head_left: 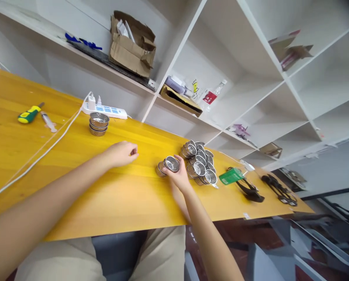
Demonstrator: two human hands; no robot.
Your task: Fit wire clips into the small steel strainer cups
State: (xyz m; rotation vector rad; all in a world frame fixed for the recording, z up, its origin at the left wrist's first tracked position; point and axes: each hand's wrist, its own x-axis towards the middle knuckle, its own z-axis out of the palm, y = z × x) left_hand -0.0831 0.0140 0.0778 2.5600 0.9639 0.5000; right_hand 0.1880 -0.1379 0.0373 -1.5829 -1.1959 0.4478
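My right hand [178, 174] grips a short stack of perforated steel strainer cups [162, 168], tilted with the open end to the right. Thumb and fingers wrap the rim of the end cup. My left hand [122, 153] hovers over the table left of that stack, its fingers curled in loosely with nothing visible in them. A cluster of stacked strainer cups [199, 169] stands just right of my right hand. Farther left, another small stack of strainer cups [98, 123] stands upright near the power strip.
The wooden table [118, 207] bears a power strip [112, 112] with a white cable, a screwdriver [30, 114] and a syringe [48, 122] at left. A green box [231, 176] and black straps [250, 192] lie at right. White shelves [174, 47] rise behind.
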